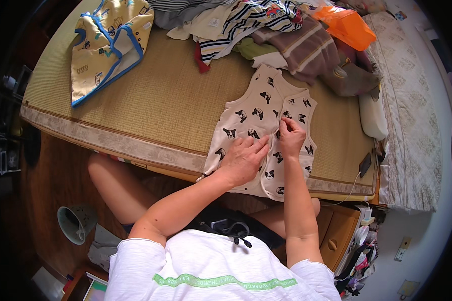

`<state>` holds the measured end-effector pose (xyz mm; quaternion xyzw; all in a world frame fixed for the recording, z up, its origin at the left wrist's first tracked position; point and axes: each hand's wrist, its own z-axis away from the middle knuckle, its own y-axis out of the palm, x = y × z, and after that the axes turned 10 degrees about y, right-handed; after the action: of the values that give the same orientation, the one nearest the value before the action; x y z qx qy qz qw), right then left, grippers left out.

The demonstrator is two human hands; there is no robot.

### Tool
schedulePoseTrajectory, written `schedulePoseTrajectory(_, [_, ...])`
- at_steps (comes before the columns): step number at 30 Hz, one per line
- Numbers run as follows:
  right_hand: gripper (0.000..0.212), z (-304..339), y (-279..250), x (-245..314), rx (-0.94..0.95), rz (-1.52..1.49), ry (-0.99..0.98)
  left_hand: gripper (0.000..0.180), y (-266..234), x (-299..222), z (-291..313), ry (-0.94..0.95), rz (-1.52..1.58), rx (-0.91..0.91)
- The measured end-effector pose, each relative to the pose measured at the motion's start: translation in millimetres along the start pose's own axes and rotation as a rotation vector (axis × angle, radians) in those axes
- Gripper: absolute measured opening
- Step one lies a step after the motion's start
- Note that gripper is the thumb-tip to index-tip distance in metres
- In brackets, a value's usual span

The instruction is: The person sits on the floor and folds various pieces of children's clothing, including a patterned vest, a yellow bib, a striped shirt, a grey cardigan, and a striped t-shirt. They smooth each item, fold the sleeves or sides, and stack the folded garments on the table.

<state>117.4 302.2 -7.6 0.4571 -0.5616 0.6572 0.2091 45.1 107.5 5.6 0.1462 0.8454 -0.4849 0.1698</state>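
Note:
A cream sleeveless baby vest (236,133) printed with black-and-white dog heads is spread on the woven mat, its lower edge hanging over the near side. My left hand (243,158) rests on the vest's left half, fingers stretched toward the front opening. Just to its right, my right hand (291,138) is closed in a pinch at the opening's edge, about midway up. Whatever fastener may be between those fingertips is hidden. The neckline lies at the far end, close to the clothes pile.
A heap of clothes (266,25) covers the far side, with an orange bag (344,26) on it. A yellow vest with blue trim (103,50) lies far left on the mat (171,100). A black charger (365,163) with a cable sits at the right edge. Below left stands a bin (77,223).

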Motion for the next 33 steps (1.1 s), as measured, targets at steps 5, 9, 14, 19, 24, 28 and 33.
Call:
schedulePoseTrajectory(5, [0.011,8,3,11,-0.125,0.183,-0.279,0.041,1,1,0,-0.004,0.013,-0.002])
schedulePoseTrajectory(9, [0.010,8,5,11,-0.147,0.298,-0.384,0.041,-1,1,0,-0.002,0.005,0.006])
schedulePoseTrajectory(14, [0.013,8,2,16,-0.064,0.457,-0.488,0.042,0,1,0,0.002,0.003,0.007])
schedulePoseTrajectory(19, [0.023,16,-4,22,0.019,0.651,-0.586,0.040,-1,-1,0,0.004,0.009,0.003])
schedulePoseTrajectory(24, [0.026,23,-2,20,0.022,0.620,-0.548,0.036,0,-2,-1,0.016,0.002,-0.028])
schedulePoseTrajectory(28, [0.029,21,7,34,0.141,0.569,-0.372,0.035,1,-1,0,0.015,-0.039,-0.001])
schedulePoseTrajectory(33, [0.028,18,6,23,0.085,0.352,-0.293,0.040,1,-2,-1,0.028,-0.050,-0.003])
